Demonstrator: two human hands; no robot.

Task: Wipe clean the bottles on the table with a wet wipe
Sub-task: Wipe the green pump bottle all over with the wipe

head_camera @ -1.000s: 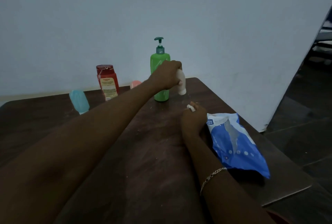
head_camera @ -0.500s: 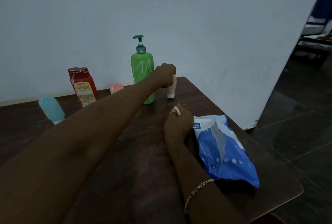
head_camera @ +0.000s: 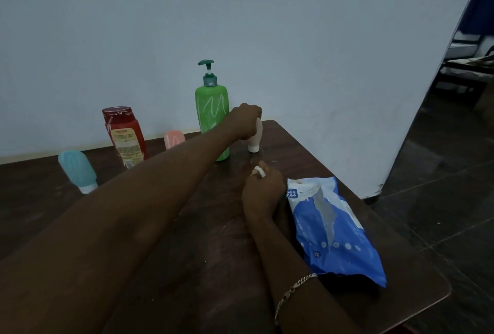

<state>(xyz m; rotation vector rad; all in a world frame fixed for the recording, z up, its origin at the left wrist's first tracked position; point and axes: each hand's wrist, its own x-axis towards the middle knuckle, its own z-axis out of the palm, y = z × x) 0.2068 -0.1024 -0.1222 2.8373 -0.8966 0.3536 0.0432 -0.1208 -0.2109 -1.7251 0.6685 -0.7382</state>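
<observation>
My left hand (head_camera: 247, 122) reaches across the dark wooden table (head_camera: 187, 253) and grips the top of a small white bottle (head_camera: 255, 139) that stands on its cap beside the tall green pump bottle (head_camera: 213, 117). My right hand (head_camera: 263, 190) rests on the table nearer to me, its fingers curled round a crumpled white wet wipe (head_camera: 258, 171) that pokes out at the top. A red bottle (head_camera: 124, 134), a small pink bottle (head_camera: 173, 139) and a light blue bottle (head_camera: 77, 170) stand further left.
A blue and white pack of wet wipes (head_camera: 331, 229) lies on the table just right of my right hand. A white wall runs behind the bottles. The table's right edge drops to a dark tiled floor (head_camera: 441, 200).
My left hand has lowered the white bottle until it stands on the table next to the green bottle. My right hand has stayed in place with the wipe. The view has shifted.
</observation>
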